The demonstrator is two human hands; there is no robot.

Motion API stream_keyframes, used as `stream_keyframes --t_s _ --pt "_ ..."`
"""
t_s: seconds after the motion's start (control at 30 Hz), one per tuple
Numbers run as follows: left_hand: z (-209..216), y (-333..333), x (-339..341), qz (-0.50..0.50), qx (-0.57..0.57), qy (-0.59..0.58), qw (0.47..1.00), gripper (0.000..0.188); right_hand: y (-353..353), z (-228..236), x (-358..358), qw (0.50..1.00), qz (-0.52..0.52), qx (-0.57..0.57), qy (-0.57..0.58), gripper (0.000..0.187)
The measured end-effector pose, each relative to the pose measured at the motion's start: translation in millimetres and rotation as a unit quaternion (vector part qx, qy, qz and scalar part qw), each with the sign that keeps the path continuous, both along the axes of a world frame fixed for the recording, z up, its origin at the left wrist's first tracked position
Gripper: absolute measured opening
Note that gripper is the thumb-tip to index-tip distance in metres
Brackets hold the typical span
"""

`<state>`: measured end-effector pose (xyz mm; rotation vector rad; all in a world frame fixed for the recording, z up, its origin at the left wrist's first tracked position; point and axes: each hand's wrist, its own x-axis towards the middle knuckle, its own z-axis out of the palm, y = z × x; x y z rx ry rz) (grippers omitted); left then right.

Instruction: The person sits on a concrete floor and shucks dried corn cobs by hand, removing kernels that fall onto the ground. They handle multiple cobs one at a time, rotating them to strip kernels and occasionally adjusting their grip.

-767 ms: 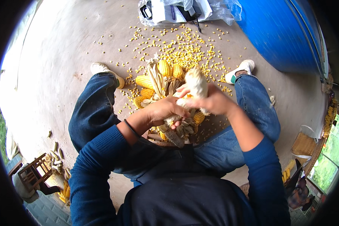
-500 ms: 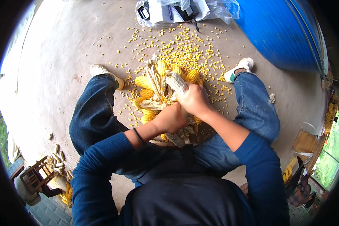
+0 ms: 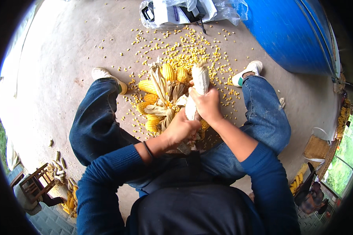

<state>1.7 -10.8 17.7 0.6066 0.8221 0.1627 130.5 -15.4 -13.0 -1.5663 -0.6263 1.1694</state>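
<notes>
A pale, stripped corn cob (image 3: pixel 201 78) stands up out of my right hand (image 3: pixel 208 105), which is wrapped round it. Just below and to the left, my left hand (image 3: pixel 179 128) is closed round a whitish cob (image 3: pixel 191 109) that meets the right hand. Whether these are two cobs or parts of one, I cannot tell. Under and beside the hands lies a cluster of yellow corn ears (image 3: pixel 147 86) with dry husks (image 3: pixel 161 86) folded back. Part of the cluster is hidden by my hands.
Loose yellow kernels (image 3: pixel 188 55) are scattered over the floor beyond the ears. My shoes stand either side. A plastic bag (image 3: pixel 223 15) with papers lies at the far edge, a big blue container (image 3: pixel 290 35) at far right. Bare cobs (image 3: pixel 58 169) and a wooden chair (image 3: pixel 35 186) are at left.
The cob in my right hand has swung from leaning left to nearly upright. My left hand has turned and opened a view of the whitish cob between the hands.
</notes>
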Motion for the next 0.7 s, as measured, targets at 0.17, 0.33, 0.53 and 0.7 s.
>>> stream_keyframes --t_s 0.17,0.33,0.53,0.7 --pt "2 -21 -16 0.155 -0.327 -0.257 0.896 0.027 1 6 19 0.996 0.082 0.024 0.028 0.028" --pt "-2 -28 -26 0.109 -0.303 -0.382 0.866 0.038 3 50 34 0.985 0.120 -0.066 0.109 0.041" --pt "5 -23 -18 0.025 -0.206 -0.227 0.952 0.041 -13 70 38 0.984 0.154 -0.017 0.092 0.034" --pt "-44 -24 -28 0.307 0.131 0.040 0.942 0.012 -15 124 107 0.951 -0.099 0.130 -0.264 0.019"
